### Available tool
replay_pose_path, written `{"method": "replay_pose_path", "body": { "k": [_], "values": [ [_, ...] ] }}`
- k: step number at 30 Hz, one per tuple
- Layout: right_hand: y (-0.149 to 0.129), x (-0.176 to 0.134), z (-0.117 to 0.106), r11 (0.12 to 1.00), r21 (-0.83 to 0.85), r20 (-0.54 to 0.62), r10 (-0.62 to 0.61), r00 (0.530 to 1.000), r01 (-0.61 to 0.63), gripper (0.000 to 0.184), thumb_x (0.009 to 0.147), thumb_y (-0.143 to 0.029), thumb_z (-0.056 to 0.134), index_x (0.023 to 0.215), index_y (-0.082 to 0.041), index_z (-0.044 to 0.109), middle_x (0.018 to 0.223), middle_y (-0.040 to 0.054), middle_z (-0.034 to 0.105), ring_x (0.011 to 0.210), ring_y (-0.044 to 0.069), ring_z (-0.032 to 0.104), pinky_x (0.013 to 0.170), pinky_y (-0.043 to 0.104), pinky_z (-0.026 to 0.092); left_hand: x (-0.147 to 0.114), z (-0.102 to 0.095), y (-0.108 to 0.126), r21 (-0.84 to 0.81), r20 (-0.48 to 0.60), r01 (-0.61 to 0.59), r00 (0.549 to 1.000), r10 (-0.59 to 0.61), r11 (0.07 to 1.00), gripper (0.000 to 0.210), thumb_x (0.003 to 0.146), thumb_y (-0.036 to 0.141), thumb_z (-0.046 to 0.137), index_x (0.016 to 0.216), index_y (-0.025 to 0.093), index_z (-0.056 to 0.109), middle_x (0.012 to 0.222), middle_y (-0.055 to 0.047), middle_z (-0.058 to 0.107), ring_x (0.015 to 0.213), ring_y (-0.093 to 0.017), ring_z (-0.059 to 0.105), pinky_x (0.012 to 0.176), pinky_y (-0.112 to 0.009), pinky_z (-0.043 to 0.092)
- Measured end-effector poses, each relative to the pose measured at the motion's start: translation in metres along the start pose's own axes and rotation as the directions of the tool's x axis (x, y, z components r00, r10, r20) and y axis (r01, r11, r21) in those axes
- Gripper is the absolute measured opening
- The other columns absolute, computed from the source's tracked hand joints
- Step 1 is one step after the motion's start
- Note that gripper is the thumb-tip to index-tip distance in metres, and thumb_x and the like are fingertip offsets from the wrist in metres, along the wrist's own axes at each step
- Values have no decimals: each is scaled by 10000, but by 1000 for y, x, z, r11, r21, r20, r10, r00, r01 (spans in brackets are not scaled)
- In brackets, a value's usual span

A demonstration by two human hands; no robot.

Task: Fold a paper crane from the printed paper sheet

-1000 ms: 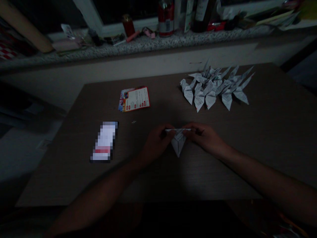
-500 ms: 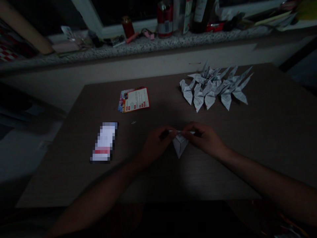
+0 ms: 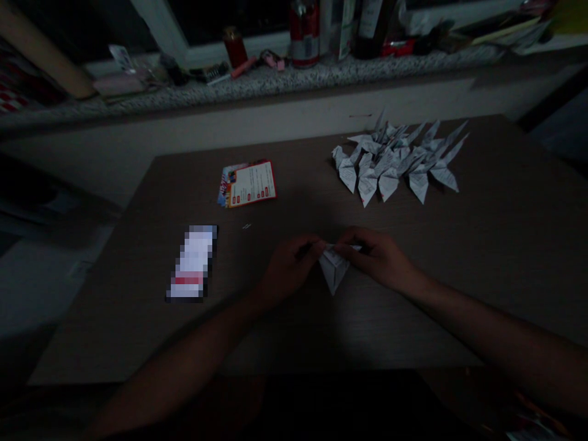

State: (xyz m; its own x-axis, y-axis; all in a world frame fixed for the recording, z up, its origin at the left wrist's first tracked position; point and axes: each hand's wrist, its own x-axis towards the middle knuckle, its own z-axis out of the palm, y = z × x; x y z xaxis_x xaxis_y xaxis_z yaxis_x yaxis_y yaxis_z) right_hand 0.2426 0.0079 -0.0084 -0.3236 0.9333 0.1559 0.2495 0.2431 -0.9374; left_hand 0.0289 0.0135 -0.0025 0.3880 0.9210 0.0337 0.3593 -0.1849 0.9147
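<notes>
A small piece of folded paper [image 3: 334, 272] with print on it is near the middle of the table [image 3: 404, 324], close to the person. Its top edge is almost flat, and one sharp point faces the person. I cannot tell if it touches the table.

The left hand [image 3: 294, 260] pinches the paper at its left top corner, with the thumb in front and the bent fingers behind. The right hand [image 3: 376, 254] pinches the other top corner the same way. The two thumbs are close together. The arms come in from the bottom left and the right side, and the hands hide parts of the paper.

Past the right hand sits a bunch of paper birds [image 3: 390, 171], packed close, with wings and pointy ends sticking out. To the left lie two tiny pale bits [image 3: 247, 226], a stack of cards [image 3: 252, 185] and a phone [image 3: 192, 263] with its screen lit and blurred.

Behind the table is a speckled stone sill [image 3: 257, 82]. On it stand a small red jar [image 3: 235, 49], a red and silver can [image 3: 304, 37] and a dark bottle [image 3: 370, 27] with a white label. It is too dark to tell what is inside them.
</notes>
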Motion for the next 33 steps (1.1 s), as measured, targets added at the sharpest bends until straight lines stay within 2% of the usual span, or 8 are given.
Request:
{"method": "replay_pose_path", "body": {
  "k": [5, 8, 13, 19, 23, 27, 33],
  "values": [
    [3, 2, 0, 998, 26, -11, 60, 998, -60, 155, 895, -358, 720, 835, -217, 743, 792, 16, 753, 745, 179, 696, 672, 289, 516, 0, -1, -2, 27, 18, -9, 1000, 8, 1000, 223, 976, 386, 606, 980, 193, 718, 927, -23, 746, 867, -183, 685, 783, -282, 518],
    [8, 5, -4, 988, 72, -22, 141, 990, -139, 170, 856, -388, 754, 835, -221, 776, 791, 23, 772, 714, 181, 704, 655, 296, 532, 1, -3, -3, 36, -29, -2, 1000, 3, 999, 209, 970, 382, 628, 979, 198, 725, 923, -18, 744, 855, -176, 682, 776, -279, 518],
    [13, 9, -13, 954, 155, 45, 252, 967, -256, 232, 834, -450, 766, 816, -220, 795, 760, 30, 776, 651, 178, 703, 598, 294, 551, 3, -6, -3, 36, -57, -9, 998, 11, 999, 206, 965, 377, 630, 949, 191, 718, 922, -21, 744, 848, -172, 678, 791, -286, 515],
    [9, 9, -19, 952, 178, 152, 225, 962, -250, 337, 871, -544, 720, 900, -217, 799, 870, 49, 798, 732, 187, 732, 681, 321, 601, 3, -7, -3, 2, -74, 10, 997, -9, 1000, 217, 965, 390, 627, 955, 192, 713, 927, -25, 743, 847, -177, 679, 786, -293, 517],
    [7, 9, -22, 950, 199, 205, 201, 958, -242, 346, 897, -548, 697, 948, -219, 789, 929, 53, 799, 783, 189, 743, 728, 334, 614, 3, -8, -3, -15, -79, 25, 997, -26, 1000, 230, 953, 403, 634, 929, 189, 713, 903, -28, 740, 828, -178, 675, 768, -293, 520],
    [9, 9, -19, 958, 191, 194, 178, 965, -216, 309, 905, -511, 704, 950, -216, 779, 914, 53, 792, 789, 192, 743, 738, 339, 610, 3, -8, -4, -18, -94, 63, 993, -64, 998, 239, 933, 415, 652, 923, 187, 724, 870, -28, 731, 793, -178, 665, 725, -286, 510],
    [11, 7, -13, 962, 195, 103, 175, 979, -193, 311, 855, -495, 762, 995, -218, 740, 845, 42, 776, 757, 195, 739, 676, 320, 601, 4, -9, -8, -7, -92, 74, 993, -75, 997, 247, 935, 424, 659, 928, 187, 728, 885, -30, 735, 809, -179, 669, 748, -293, 513]
  ]
}}
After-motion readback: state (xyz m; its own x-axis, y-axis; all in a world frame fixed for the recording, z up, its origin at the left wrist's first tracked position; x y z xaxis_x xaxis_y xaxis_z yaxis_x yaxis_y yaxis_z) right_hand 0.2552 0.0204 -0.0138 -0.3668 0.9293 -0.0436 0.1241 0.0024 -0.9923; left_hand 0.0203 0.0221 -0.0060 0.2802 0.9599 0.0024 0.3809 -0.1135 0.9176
